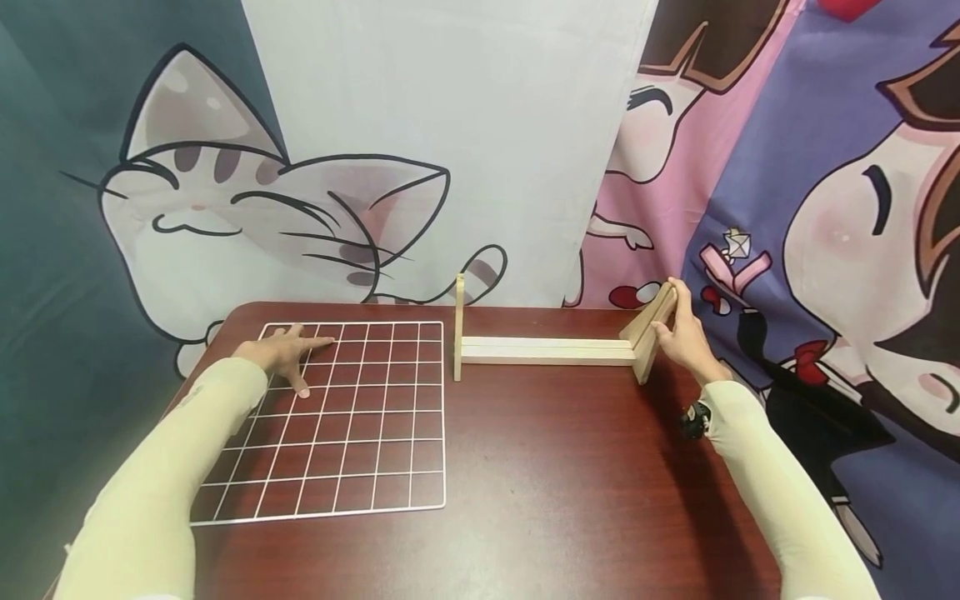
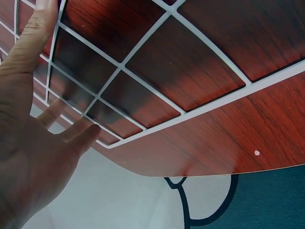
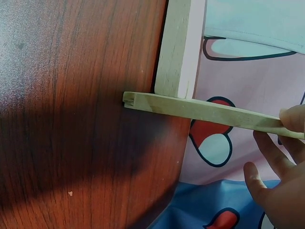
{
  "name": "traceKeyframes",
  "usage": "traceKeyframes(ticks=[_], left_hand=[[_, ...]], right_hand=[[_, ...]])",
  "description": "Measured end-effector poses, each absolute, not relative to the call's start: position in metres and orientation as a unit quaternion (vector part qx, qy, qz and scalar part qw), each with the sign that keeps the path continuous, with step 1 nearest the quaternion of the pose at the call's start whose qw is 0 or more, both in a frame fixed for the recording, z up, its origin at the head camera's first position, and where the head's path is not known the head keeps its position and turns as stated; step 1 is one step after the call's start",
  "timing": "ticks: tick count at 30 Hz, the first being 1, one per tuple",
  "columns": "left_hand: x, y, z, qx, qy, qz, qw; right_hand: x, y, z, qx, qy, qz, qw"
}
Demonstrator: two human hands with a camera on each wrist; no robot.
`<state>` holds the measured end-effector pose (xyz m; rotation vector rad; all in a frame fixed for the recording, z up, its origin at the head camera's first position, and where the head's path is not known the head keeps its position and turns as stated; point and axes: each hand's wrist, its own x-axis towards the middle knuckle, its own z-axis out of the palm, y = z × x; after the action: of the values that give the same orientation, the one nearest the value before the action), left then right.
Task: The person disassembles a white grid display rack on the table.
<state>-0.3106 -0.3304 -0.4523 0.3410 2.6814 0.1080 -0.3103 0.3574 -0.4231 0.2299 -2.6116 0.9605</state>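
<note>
On the left of the table, a white wire grid panel (image 1: 444, 417) lies flat. My left hand (image 1: 285, 354) rests near its far left corner with fingers spread; the left wrist view has the thumb and fingertips over the wires (image 2: 249, 85). Further right stands a wooden rack (image 1: 547, 351), two rails joining an upright left end (image 1: 459, 325) to a triangular right end piece (image 1: 647, 337). With thumb and fingers, my right hand (image 1: 681, 329) pinches the top of that end piece. From the right wrist, the end piece (image 3: 200, 109) runs from the rail (image 3: 172, 52) into my fingers.
The reddish-brown table (image 1: 540, 492) has a rounded far left corner. Close behind its far edge hangs a cartoon-printed cloth (image 1: 465, 100), which continues down the right side. A dark device (image 1: 695, 420) is strapped at my right wrist.
</note>
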Motion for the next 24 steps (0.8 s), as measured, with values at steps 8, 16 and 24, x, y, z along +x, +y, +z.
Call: traceKeyframes(ticks=[8, 16, 24], left_hand=[[-0.3133, -0.3287, -0.4475, 0.114, 0.968, 0.041, 0.218], [-0.3131, -0.3283, -0.4449, 0.107, 0.969, 0.038, 0.219], [-0.3116, -0.326, -0.4435, 0.121, 0.971, 0.01, 0.204]], right_hand=[[-0.3163, 0.3583, -0.4165, 0.079, -0.923, 0.335, 0.17], [-0.3166, 0.358, -0.4168, 0.075, -0.923, 0.338, 0.167], [-0.3122, 0.3568, -0.4216, 0.074, -0.925, 0.334, 0.167]])
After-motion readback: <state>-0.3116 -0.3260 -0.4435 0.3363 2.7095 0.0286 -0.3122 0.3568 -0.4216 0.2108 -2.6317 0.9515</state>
